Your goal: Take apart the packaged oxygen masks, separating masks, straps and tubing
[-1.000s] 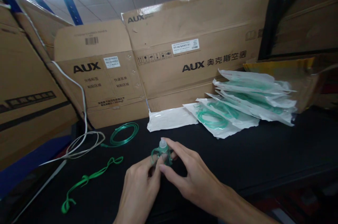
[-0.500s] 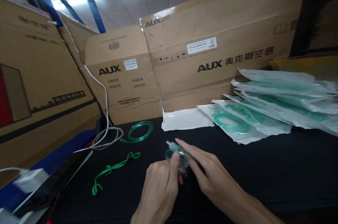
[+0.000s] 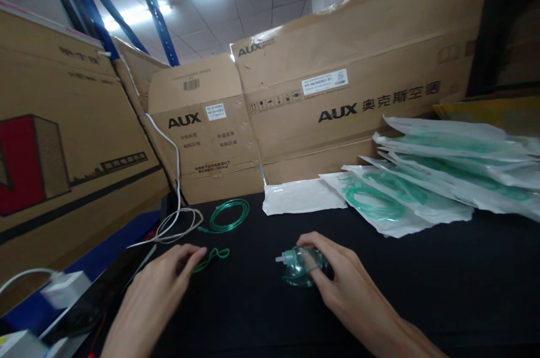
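A clear green oxygen mask [image 3: 299,268] rests low over the black table, its whitish connector pointing left. My right hand [image 3: 333,268] is closed around the mask's right side, with the thumb and fingers on the shell. Further left, the thumb and fingertips of my left hand [image 3: 177,268] come together in a pinch at a green elastic strap [image 3: 219,254]. One loop of the strap shows beyond the fingertips; the remainder is hidden beneath the hand. Behind it lies a coil of green tubing [image 3: 230,216].
White packages with green tubing [image 3: 375,203] are piled at the right. A flat white packet [image 3: 304,198] lies against the cardboard panels [image 3: 358,144] behind. At the left are a white cable [image 3: 179,178] and a white plug [image 3: 65,289].
My left hand has left the mask and moved left to the strap. The right hand now holds the mask alone, a little further right. The view has shifted slightly.
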`<state>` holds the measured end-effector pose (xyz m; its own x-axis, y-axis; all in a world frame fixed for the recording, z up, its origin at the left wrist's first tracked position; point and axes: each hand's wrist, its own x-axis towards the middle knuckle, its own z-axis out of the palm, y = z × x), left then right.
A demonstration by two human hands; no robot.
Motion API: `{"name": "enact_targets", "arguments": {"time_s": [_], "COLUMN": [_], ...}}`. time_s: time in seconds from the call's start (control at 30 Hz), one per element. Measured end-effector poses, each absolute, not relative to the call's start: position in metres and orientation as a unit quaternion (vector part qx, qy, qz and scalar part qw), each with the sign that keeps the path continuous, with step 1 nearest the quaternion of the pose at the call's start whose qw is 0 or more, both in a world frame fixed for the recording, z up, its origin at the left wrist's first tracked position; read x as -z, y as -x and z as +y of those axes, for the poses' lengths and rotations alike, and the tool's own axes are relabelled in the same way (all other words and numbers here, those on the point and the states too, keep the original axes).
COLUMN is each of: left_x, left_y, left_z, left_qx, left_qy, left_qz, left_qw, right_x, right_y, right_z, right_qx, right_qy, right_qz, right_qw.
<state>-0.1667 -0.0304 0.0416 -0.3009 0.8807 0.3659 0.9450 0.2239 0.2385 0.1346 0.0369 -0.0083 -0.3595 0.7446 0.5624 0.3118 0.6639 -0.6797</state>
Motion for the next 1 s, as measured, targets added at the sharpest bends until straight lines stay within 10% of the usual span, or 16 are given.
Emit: {"name": "enact_targets", "arguments": {"time_s": [1.0], "left_x": [-0.005], "left_y": [0.106], "left_z": [0.012], "left_qx": [0.310], "left_qy": [0.749], "left_qz": [-0.582], "left_qw": [0.066], "right_x": [0.017], "right_y": [-0.133], "right_z": [0.041], "right_qx": [-0.263], "right_qy": [0.359], "right_qz": [-0.755], "right_qw": [0.482]}}
